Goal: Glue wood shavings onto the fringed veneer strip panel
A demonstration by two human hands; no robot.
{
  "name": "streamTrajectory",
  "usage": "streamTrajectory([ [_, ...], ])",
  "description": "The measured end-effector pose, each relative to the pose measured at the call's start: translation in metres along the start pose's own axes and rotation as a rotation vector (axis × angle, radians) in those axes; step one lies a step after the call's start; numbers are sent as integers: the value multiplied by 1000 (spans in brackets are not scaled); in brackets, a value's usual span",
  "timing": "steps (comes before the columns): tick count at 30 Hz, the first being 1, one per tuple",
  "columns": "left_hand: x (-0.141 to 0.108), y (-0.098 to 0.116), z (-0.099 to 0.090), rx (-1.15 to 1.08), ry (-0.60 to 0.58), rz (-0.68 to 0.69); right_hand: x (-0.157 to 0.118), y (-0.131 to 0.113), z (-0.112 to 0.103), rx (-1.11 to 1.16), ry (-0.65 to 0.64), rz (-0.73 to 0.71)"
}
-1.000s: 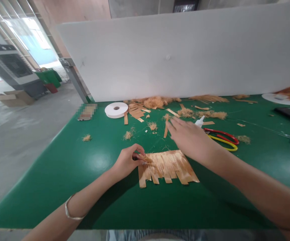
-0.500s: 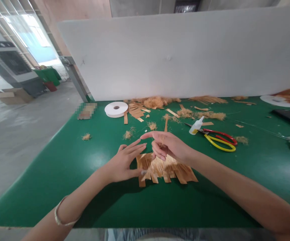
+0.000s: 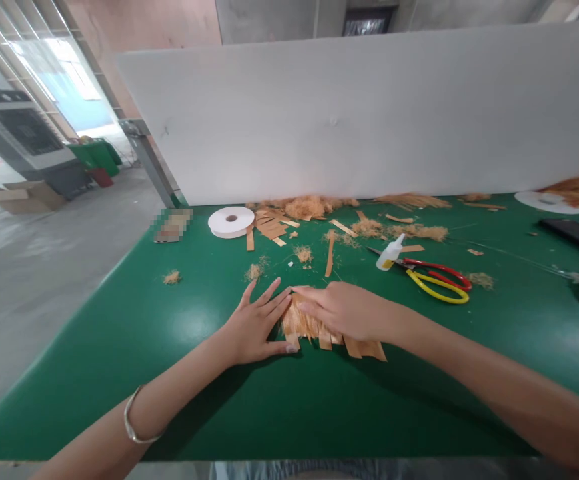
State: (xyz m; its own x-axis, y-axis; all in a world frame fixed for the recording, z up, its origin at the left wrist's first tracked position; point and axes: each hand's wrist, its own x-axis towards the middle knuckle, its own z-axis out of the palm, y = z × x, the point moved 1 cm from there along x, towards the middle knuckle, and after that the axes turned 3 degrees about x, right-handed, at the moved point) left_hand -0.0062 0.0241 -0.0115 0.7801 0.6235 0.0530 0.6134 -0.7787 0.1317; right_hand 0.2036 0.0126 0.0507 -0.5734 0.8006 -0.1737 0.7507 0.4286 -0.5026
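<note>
A tan fringed piece [image 3: 312, 325] made of strips lies flat on the green table, its cut ends toward me. My left hand [image 3: 257, 327] rests at its left edge with the fingers spread; the thumb touches the lower left strip and the fingertips reach the upper left corner. Across the top of the piece lies my right hand [image 3: 349, 310], palm down, index finger stretched toward the left fingertips. Its other fingers are partly hidden under the hand, so whether they pinch anything does not show.
Beyond my hands are a white roll [image 3: 231, 221], tan strips and fibre tufts [image 3: 314, 205], a glue bottle [image 3: 390, 253] and red-and-yellow scissors [image 3: 437, 280]. A black object [image 3: 574, 237] lies far right. A white panel [image 3: 359, 120] stands along the table's back edge.
My right hand has come down from above the piece and now lies palm down on it. My left hand's fingers have spread wider. The piece has shifted slightly up.
</note>
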Motion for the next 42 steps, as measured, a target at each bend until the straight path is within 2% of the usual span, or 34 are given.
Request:
streamTrajectory([
  [4, 1, -3, 0, -19, 30, 18, 8, -4, 15, -339, 72, 16],
  [7, -2, -6, -1, -7, 49, 14, 16, -9, 19, -364, 108, -59],
  [11, -9, -12, -4, 37, 53, -26, 23, -16, 15, 43, 201, -289],
  [16, -11, -18, -7, 52, 64, -71, 28, -16, 12, 657, 183, -306],
  [19, -11, -19, -6, 61, 61, -78, 29, -11, 9, 818, 235, -341],
  [21, -11, -19, -4, 67, 64, -85, 27, -8, 5, 653, 300, -351],
  [26, -11, -19, -4, 45, 90, -87, 18, -13, -4, -182, 358, -375],
  [30, -11, -19, -4, 55, 74, -93, 19, -16, -2, -525, 330, -276],
  [34, -11, -19, -4, 79, 60, -102, 27, -11, 4, -667, 271, -158],
  [38, -11, -19, -3, 99, 51, -102, 31, -6, 7, -692, 259, -79],
  [40, -11, -19, -3, 95, 59, -97, 30, -6, 5, -631, 269, -102],
  [42, -11, -19, -4, 97, 68, -93, 28, -8, 2, -454, 225, -152],
])
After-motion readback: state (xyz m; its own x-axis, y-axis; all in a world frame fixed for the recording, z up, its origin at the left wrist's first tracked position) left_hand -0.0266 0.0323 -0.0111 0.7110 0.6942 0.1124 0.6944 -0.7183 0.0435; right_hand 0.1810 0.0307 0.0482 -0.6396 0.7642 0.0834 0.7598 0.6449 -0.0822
